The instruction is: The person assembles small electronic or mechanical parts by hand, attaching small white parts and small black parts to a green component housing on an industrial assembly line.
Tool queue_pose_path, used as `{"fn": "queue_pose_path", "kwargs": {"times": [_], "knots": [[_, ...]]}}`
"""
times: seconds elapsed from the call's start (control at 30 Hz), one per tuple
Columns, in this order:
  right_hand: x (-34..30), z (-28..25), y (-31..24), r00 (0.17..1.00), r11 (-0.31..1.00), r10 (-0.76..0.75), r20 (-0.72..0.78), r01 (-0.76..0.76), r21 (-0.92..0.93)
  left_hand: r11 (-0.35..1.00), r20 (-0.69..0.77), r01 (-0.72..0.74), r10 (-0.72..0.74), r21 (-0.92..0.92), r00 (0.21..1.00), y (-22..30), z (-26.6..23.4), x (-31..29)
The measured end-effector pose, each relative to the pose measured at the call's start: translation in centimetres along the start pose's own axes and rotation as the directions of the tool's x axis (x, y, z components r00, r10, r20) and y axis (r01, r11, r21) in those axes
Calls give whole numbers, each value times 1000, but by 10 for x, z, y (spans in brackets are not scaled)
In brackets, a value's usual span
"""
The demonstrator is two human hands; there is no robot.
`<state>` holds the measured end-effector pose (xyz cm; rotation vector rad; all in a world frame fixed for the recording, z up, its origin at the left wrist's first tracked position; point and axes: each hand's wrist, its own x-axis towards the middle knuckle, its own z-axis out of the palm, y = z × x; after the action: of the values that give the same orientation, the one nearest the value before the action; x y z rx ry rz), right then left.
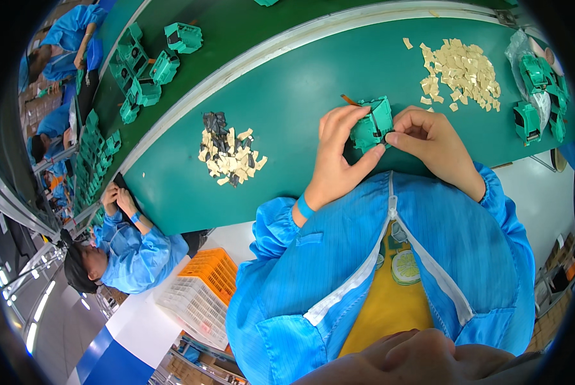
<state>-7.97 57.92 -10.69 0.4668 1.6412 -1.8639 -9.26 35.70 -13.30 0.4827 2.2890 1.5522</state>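
My left hand (340, 149) is closed around a small green plastic housing (364, 133) above the near part of the green bench. A narrow black strip (382, 119) crosses the housing, and an orange flat cable (349, 100) sticks out at its upper left. My right hand (436, 142) is closed in a pinch against the housing's right edge, close to the strip's lower end; what lies between those fingertips is too small to make out. The thumbs of both hands nearly meet at the housing's lower right.
Cream paper pieces (464, 72) lie heaped at right; a cream-and-black pile (226, 151) lies at left. Green housings (527, 122) with clear plastic stand at the right end, others (133, 61) on the belt beyond the rail (261, 54). A co-worker (133, 253) sits left, near stacked crates (200, 292).
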Motion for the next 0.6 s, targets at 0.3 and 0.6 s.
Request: {"fn": "queue_pose_path", "kwargs": {"times": [0.3,0.6], "knots": [[-3,12,-6,999,997,-39,-1,39,-68,979,-57,150,-159,-138,986,1,2,-5],[0,15,-7,996,987,-86,-4,85,-139,972,-76,167,-181,-164,981,3,5,-4]]}}
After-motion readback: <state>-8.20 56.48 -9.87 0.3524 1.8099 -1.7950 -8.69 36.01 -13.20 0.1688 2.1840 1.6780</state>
